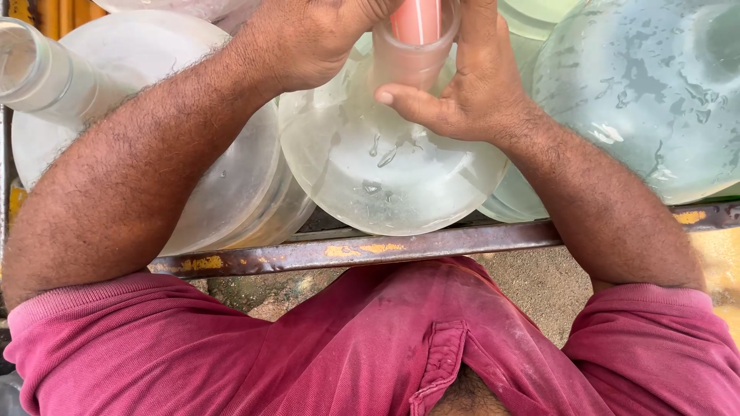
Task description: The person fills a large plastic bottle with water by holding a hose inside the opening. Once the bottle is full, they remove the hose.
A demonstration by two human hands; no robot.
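Observation:
A large clear plastic water jug (385, 173) stands in the middle, seen from above, with drops of water inside. Its neck (408, 58) carries a pink cap (416, 19) at the top edge of the view. My right hand (470, 85) wraps around the neck, thumb across its front. My left hand (308, 38) is closed over the neck from the left side, its fingertips out of view.
More clear jugs crowd around: one at the left (154, 115) under my left forearm, a wet greenish one at the right (647, 92). A rusty metal bar (370, 250) with yellow paint runs across below them. My maroon shirt (370, 354) fills the bottom.

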